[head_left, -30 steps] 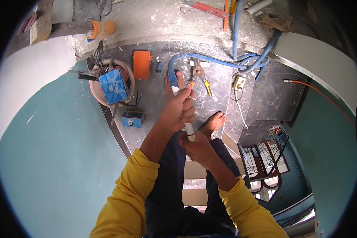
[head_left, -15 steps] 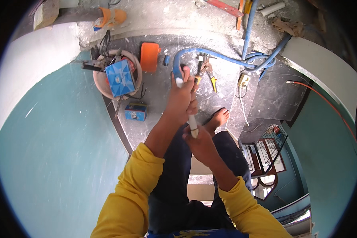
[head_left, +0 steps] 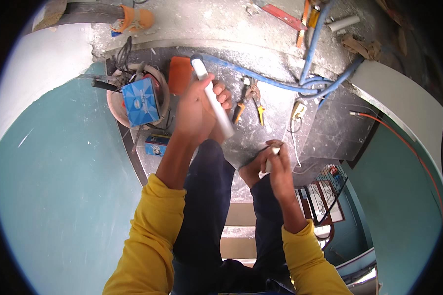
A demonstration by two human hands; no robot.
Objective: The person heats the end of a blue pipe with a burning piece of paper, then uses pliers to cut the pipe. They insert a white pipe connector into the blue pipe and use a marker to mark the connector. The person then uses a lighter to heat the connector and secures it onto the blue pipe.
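The dark tiled floor [head_left: 325, 132] is bounded by a teal wall [head_left: 54, 196] at left, a concrete ledge [head_left: 182, 24] at the far side and steps [head_left: 238, 214] below. A pinkish bucket [head_left: 114, 108] contains a blue box [head_left: 141, 102] and assorted tools; an orange case [head_left: 178, 76] stands beside it. The left hand [head_left: 194, 108] has its grip curled around a white tube [head_left: 213, 101], raised left of the pliers [head_left: 253, 93], lower end free. The right hand [head_left: 279, 172] has its grip closed around a pale piece [head_left: 275, 149], largely hidden, well apart from the tube.

1 blue box [head_left: 140, 102] atop a bucket [head_left: 114, 105] (orange case [head_left: 179, 74] beside it)
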